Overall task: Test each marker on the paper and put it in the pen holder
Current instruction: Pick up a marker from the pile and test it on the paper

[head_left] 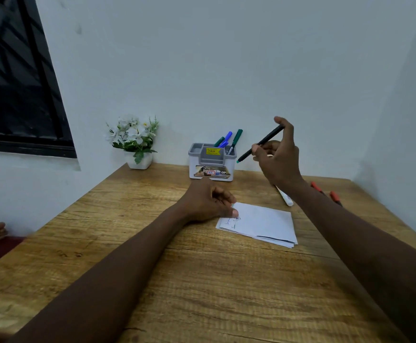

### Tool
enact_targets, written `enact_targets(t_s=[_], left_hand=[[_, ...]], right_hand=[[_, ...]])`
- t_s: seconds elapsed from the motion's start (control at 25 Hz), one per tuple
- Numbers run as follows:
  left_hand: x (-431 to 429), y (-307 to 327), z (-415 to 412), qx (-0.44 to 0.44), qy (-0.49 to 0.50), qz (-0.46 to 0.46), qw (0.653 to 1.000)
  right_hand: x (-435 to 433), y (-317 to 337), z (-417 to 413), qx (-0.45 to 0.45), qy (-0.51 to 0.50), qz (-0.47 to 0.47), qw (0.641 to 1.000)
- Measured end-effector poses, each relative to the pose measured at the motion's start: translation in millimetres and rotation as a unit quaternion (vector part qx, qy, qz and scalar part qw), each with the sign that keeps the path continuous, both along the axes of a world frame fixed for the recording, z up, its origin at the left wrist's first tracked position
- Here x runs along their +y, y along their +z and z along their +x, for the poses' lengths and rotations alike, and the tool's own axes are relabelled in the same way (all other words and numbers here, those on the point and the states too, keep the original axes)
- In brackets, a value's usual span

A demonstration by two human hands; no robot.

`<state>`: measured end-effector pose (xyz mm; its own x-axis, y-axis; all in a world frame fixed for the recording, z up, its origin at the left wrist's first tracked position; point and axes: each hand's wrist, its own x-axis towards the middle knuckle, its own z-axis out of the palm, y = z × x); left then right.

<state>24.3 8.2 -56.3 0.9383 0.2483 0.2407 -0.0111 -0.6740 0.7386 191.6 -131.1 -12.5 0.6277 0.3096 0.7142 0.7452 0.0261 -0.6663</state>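
Right grip (278,154) pinches marker (263,142) mid-right of frame, bare tip aimed down-left toward holder (232,167), likely for drop-in. Left grip (207,201) curled at centre, thumb pinning paper (263,221) against sliding; cap inside, cannot tell.

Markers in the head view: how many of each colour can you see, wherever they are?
Green markers: 3, one of them dark-barrelled and held in the right hand
Blue markers: 2, overlapping, so less sure
Red markers: 2
White marker: 1
Total: 8
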Motion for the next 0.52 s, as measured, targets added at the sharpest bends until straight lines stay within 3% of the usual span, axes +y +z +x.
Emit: enact_targets(t_s=[0.32, 0.52], left_hand=[[3.1, -1.7, 2.6, 0.015, -0.007, -0.008, 1.000], [3.7, -3.4, 4.0, 0.013, -0.007, 0.004, 1.000]], right_hand=[[43.5, 17.3, 23.9, 0.014, -0.046, -0.009, 0.999], [64.3, 13.1, 41.1, 0.001, -0.080, -0.147, 0.986]])
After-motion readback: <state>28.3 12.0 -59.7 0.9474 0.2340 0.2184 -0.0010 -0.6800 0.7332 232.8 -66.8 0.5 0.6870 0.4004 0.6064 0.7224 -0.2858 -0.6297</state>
